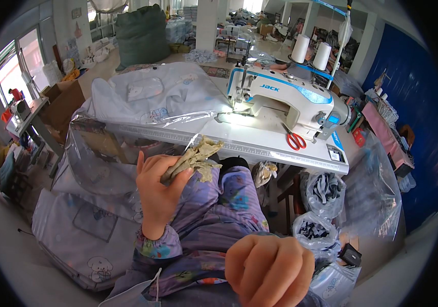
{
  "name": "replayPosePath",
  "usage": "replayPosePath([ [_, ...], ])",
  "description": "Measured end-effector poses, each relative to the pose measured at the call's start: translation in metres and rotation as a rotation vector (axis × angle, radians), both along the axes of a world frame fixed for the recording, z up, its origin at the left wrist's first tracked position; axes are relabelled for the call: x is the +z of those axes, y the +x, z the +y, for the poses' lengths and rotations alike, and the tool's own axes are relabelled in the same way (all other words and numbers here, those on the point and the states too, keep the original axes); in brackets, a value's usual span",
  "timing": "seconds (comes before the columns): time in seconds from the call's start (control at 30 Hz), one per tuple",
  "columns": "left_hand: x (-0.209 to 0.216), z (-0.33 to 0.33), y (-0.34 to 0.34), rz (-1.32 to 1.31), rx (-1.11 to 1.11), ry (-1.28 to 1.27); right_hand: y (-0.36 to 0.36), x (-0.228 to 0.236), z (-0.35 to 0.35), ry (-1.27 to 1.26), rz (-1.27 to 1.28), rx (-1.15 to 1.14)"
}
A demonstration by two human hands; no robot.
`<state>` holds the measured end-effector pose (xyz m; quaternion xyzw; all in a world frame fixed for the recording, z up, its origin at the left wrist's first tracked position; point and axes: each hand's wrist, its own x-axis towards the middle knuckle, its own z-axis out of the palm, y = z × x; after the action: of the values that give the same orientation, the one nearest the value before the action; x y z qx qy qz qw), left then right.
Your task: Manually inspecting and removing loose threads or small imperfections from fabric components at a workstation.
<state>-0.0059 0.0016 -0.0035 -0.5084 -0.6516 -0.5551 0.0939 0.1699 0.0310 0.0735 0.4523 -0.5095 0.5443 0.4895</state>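
Workshop bench (265,137): one sewing machine (285,89) and two thread cones (301,48) toward one o'clock, one pair of scissors (296,141) at three. Near centre, the left hand (160,176) pinches one crumpled olive cloth (203,153). At five, the right hand (270,268) is curled; whether it grips anything cannot be told. Two bags of strips (324,189) sit at four; printed fabric (152,97) covers the bench's ten-o'clock end.

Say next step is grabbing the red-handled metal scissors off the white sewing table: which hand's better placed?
Right, probably. The right hand, on the same side as the scissors, shows nothing held, though its palm is hidden; the left hand pinches a crumpled olive-green cloth.
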Motion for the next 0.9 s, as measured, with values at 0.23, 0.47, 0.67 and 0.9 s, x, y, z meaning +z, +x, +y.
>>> replayPosePath([
  [0.23,0.001,-0.003,-0.001,-0.006,0.016,0.012,0.005,-0.005,-0.001,-0.011,-0.047,-0.009],
  [0.47,0.0,-0.002,-0.001,-0.001,0.013,0.023,0.003,0.0,0.0,0.006,-0.041,0.008],
  [0.67,-0.001,-0.001,-0.002,-0.004,0.014,0.027,0.003,0.0,0.0,0.018,-0.037,0.026],
  [0.9,-0.001,-0.002,-0.001,-0.004,0.012,0.014,0.006,-0.003,0.002,0.004,-0.059,0.041],
])
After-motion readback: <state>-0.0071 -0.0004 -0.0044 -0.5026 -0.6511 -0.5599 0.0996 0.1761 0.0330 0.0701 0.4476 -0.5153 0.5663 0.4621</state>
